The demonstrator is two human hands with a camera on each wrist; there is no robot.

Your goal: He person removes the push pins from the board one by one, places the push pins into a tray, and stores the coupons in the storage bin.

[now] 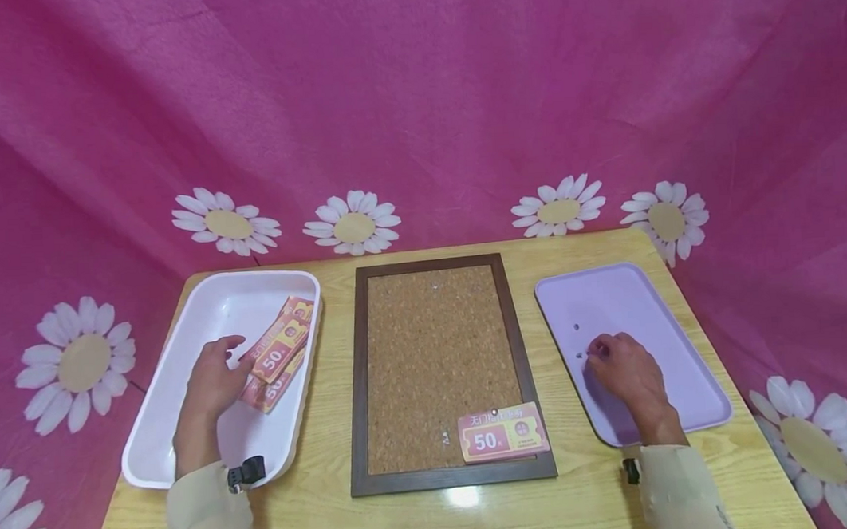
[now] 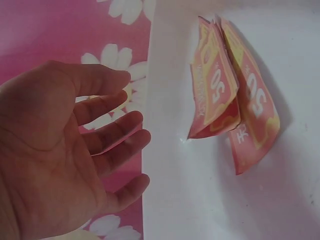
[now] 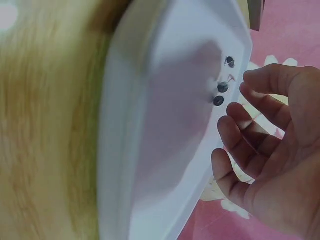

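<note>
My left hand [image 1: 229, 362] [image 2: 132, 107] lies inside a white tray [image 1: 185, 373] [image 2: 200, 190], fingers relaxed and spread, holding nothing. Its fingertips are right beside a loose pile of red and yellow "50" coupons [image 1: 279, 353] [image 2: 225, 95]. My right hand [image 1: 604, 349] [image 3: 245, 95] hovers over a lilac tray [image 1: 656, 316] [image 3: 165, 130]. Its fingers are loosely curled just next to a few dark pushpins [image 1: 576, 327] [image 3: 220, 87] and grip none. A framed cork board [image 1: 435, 352] lies between the trays, with one coupon [image 1: 503, 434] at its lower right corner.
Everything sits on a wooden table [image 1: 479, 509] with its front edge near me. Pink cloth with white daisies [image 1: 415, 97] closes in the back and both sides. A light glare spot shows on the table in front of the board.
</note>
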